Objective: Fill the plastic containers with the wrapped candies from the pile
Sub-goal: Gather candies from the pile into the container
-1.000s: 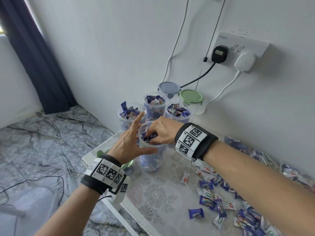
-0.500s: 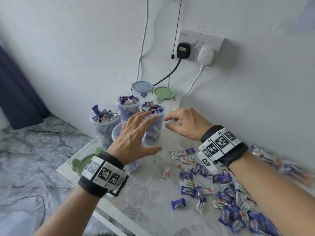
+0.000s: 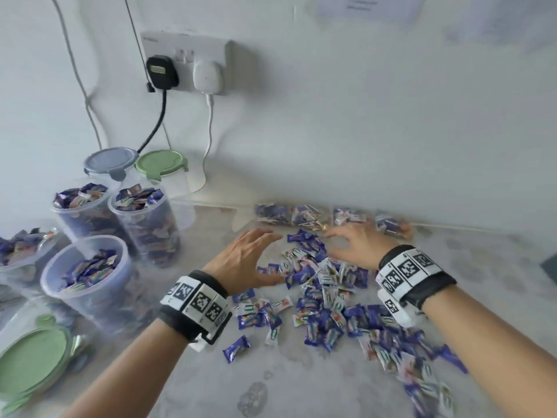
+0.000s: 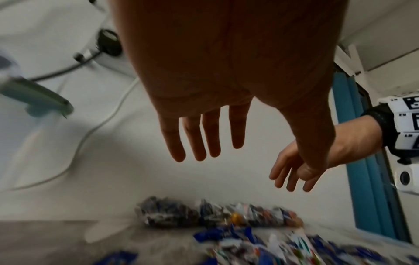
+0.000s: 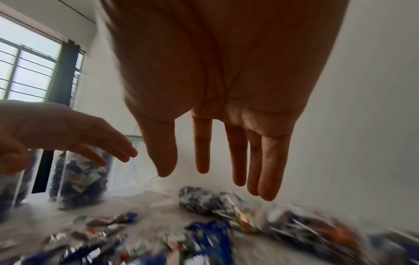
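Observation:
A pile of blue and white wrapped candies [image 3: 325, 294] lies spread on the table, blurred in both wrist views [image 5: 199, 238]. My left hand [image 3: 250, 260] hovers over the pile's left edge, fingers straight and spread [image 4: 204, 143], holding nothing. My right hand [image 3: 355, 242] hangs over the far end of the pile, fingers extended downward [image 5: 226, 161], empty too. Several clear plastic containers stand at the left; the nearest one [image 3: 87, 279] is partly filled with candies, and two behind it [image 3: 144, 221] are heaped full.
Two lidded containers, blue [image 3: 110, 161] and green [image 3: 161, 162], stand by the wall under a socket [image 3: 184, 64] with cables. Green lids [image 3: 30, 363] lie at the table's near left. Sealed candy bags [image 3: 301, 215] line the wall.
Both hands left the near container and swung right to the candy pile. The right hand, which was inside the container a second ago, now hangs empty over the candies.

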`<state>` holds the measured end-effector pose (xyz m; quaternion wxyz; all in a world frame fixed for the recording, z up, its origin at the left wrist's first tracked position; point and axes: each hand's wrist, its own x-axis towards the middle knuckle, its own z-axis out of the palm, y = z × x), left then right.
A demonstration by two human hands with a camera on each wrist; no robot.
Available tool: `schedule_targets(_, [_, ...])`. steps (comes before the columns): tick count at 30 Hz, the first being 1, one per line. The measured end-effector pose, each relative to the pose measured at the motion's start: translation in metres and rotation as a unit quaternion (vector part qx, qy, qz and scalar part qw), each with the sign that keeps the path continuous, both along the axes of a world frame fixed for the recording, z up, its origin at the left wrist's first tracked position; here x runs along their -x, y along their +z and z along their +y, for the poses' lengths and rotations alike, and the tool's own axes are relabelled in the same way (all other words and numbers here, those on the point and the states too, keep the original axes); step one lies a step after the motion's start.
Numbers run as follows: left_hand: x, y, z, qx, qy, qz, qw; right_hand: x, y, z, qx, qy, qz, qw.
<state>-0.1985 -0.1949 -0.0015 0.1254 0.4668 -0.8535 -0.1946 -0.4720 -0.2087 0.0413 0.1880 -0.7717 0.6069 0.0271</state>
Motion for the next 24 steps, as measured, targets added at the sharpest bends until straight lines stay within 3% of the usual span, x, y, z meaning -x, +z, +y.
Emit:
schedule_targets(3, [0.029, -0.018, -0.006, -0.039, -0.032, -0.040, 0.998, 0.036, -0.018, 0.015, -0.022, -0.036, -0.013, 0.999])
schedule_targets(10, [0.088, -0.052, -0.014, -0.105, -0.069, -0.142, 0.982, 0.093, -0.065, 0.038, -0.125, -0.107, 0.053, 0.985])
schedule_targets(14, [0.109, -0.071, -0.012, -0.088, -0.094, -0.208, 0.970, 0.104, -0.084, 0.059, -0.191, -0.118, 0.081, 0.971])
schedule_targets(19, [0.118, -0.075, -0.011, -0.089, -0.091, -0.242, 0.962, 0.102, -0.096, 0.075, -0.142, -0.097, 0.100, 0.980])
schedule_targets(24, [0.114, -0.073, -0.013, -0.092, -0.099, -0.219, 0.966, 0.096, -0.100, 0.080, -0.099, -0.067, 0.099, 0.988])
